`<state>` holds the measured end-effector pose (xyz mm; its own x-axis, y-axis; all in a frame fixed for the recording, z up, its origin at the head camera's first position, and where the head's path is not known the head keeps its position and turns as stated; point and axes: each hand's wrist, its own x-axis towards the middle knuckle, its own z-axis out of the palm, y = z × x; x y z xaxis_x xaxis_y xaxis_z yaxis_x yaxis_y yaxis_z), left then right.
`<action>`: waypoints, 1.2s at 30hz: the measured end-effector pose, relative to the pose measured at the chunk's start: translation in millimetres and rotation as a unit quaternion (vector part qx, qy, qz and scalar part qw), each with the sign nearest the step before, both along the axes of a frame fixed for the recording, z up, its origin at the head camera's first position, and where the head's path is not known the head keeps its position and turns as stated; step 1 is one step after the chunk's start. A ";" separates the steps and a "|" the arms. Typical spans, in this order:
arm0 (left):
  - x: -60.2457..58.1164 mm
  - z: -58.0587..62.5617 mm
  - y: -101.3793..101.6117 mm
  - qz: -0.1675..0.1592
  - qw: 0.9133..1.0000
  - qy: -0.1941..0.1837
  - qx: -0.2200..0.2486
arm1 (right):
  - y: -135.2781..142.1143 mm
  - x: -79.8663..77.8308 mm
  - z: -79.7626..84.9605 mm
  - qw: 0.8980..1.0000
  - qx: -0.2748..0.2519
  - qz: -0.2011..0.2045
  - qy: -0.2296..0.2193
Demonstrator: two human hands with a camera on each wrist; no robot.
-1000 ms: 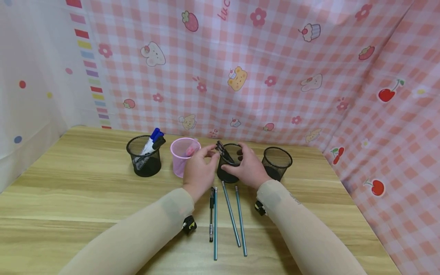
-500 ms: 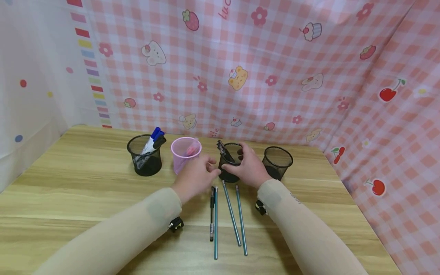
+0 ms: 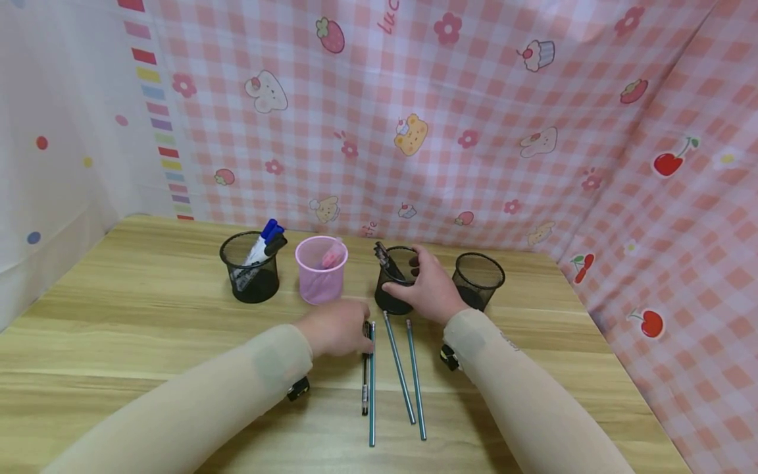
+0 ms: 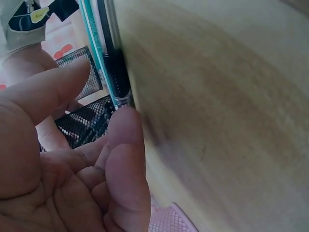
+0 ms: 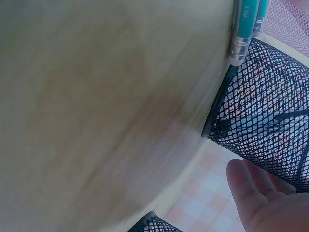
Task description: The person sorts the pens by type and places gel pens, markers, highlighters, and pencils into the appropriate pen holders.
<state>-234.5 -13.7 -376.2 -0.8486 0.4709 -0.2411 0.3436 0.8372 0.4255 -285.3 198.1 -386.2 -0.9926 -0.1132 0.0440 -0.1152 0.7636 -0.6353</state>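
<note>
My left hand (image 3: 337, 327) is low over the table at the upper end of a black gel pen (image 3: 364, 385). In the left wrist view its thumb and fingers (image 4: 126, 159) stand apart, and one fingertip is at the pen's end. Right beside that pen lies a teal pencil (image 3: 372, 395). My right hand (image 3: 433, 288) holds a black mesh pen cup (image 3: 391, 299) by its rim and side, thumb in front. Several black pens (image 3: 387, 262) lean inside this cup. Two more teal pencils (image 3: 399, 368) lie below it.
A pink mesh cup (image 3: 320, 280) with pink pens stands left of the held cup. Further left, another black mesh cup (image 3: 251, 283) holds markers with blue and black caps. At the right is a black mesh cup (image 3: 478, 271). A checked cloth (image 3: 379, 131) hangs behind the table.
My left hand has left the rim of the pen cup and come down toward the person, to the gel pen on the table. My right hand has stayed on the cup.
</note>
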 end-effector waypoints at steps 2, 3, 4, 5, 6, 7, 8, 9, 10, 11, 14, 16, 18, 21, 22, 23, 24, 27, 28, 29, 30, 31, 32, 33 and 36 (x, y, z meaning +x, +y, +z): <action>-0.2 -2.1 0.9 -0.005 1.000 0.004 -0.011 | 0.0 -0.3 -0.1 1.000 0.000 0.000 0.002; 0.0 -3.1 1.2 -0.007 1.000 0.008 -0.017 | 0.1 -0.6 -0.2 1.000 0.001 0.001 0.002; 0.0 -4.0 1.6 -0.008 1.000 0.011 -0.022 | 0.2 -0.7 -0.3 1.000 0.001 0.001 0.002; 0.2 -4.6 1.9 -0.008 0.999 0.015 -0.028 | 0.3 -0.7 -0.3 1.000 0.000 0.001 0.002; 0.3 -5.0 2.3 -0.008 0.999 0.017 -0.032 | 0.4 -0.7 -0.3 1.000 0.000 0.001 0.002; 0.4 -5.1 2.8 -0.006 0.999 0.019 -0.035 | 0.5 -0.8 -0.2 1.000 -0.001 0.001 0.002; 0.6 -5.1 3.1 -0.005 0.999 0.020 -0.037 | 0.6 -0.8 0.0 1.000 -0.001 0.001 0.002; 0.9 -4.8 3.4 -0.004 0.999 0.019 -0.039 | 0.6 -0.8 0.1 1.000 -0.002 0.001 0.002; 1.1 -4.5 3.6 -0.002 0.999 0.017 -0.040 | 0.5 -0.5 0.3 1.000 -0.002 0.000 0.002; 1.3 -4.2 3.6 -0.001 0.999 0.016 -0.041 | 0.5 -0.5 0.4 1.000 -0.001 0.001 0.002; 1.7 -3.5 3.1 -0.001 0.999 0.012 -0.040 | 0.4 -0.1 0.7 1.000 0.001 0.004 0.004; 1.9 -3.0 2.2 -0.002 0.999 0.008 -0.036 | 0.2 0.0 0.9 1.000 0.001 0.005 0.005; 1.6 -2.4 1.0 -0.002 0.999 0.002 -0.033 | 0.0 0.3 1.2 1.000 0.000 0.005 0.005; 1.0 -1.7 -0.7 -0.001 1.000 -0.005 -0.030 | -0.1 0.5 1.7 1.000 -0.001 0.004 0.004; 0.7 -1.4 -1.3 0.000 1.000 -0.007 -0.030 | -0.2 0.6 1.8 1.000 -0.002 0.003 0.003; 0.5 -1.0 -1.8 -0.001 1.000 -0.006 -0.031 | -0.4 0.7 2.0 1.000 -0.001 0.002 0.003; 0.3 -0.6 -2.1 -0.003 1.000 -0.004 -0.030 | -0.5 0.8 2.2 1.000 0.000 0.001 0.002; -0.2 0.5 -3.1 -0.006 1.000 0.002 -0.031 | -1.2 1.3 2.7 1.000 0.002 -0.003 0.001; -0.3 0.8 -3.3 -0.007 0.999 0.004 -0.031 | -1.5 1.4 2.7 1.000 0.004 -0.004 0.001; -0.4 1.0 -3.4 -0.008 0.999 0.006 -0.032 | -1.7 1.5 2.8 1.000 0.005 -0.004 0.001; -0.4 1.1 -3.4 -0.006 0.999 0.005 -0.032 | -1.7 1.6 2.7 1.000 0.006 -0.004 0.001; -0.4 1.2 -3.5 -0.005 0.999 0.004 -0.031 | -1.7 1.6 2.6 1.000 0.006 -0.004 0.001; -0.5 1.3 -3.4 -0.004 0.999 0.003 -0.032 | -1.7 1.6 2.5 1.000 0.006 -0.004 0.001; -0.4 1.4 -3.3 -0.002 1.000 -0.001 -0.030 | -1.5 1.6 2.4 1.000 0.006 -0.004 0.000; 0.0 1.8 -2.6 0.005 1.000 -0.012 -0.028 | -1.3 1.6 2.2 1.000 0.005 -0.004 0.000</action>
